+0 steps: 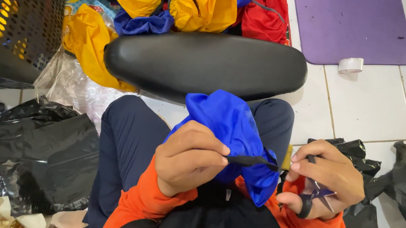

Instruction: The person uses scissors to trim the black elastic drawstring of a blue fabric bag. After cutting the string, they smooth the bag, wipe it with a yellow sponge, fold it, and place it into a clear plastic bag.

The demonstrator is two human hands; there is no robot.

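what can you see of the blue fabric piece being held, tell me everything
The blue fabric piece is bright royal blue, thin and slightly shiny, bunched into a crumpled bundle above the person's lap. A narrow black strap runs across its lower part. The left hand pinches that strap; the right hand, which holds small scissors, touches the strap's other end.

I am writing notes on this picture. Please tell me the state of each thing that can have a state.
left hand: shut, pinching the black strap
black strap: pulled taut
blue garment: bunched up on the lap
right hand: closed around the scissors
scissors: blades slightly open
black basket: standing, contents unclear
tape roll: lying flat on the floor
black plastic bags: crumpled
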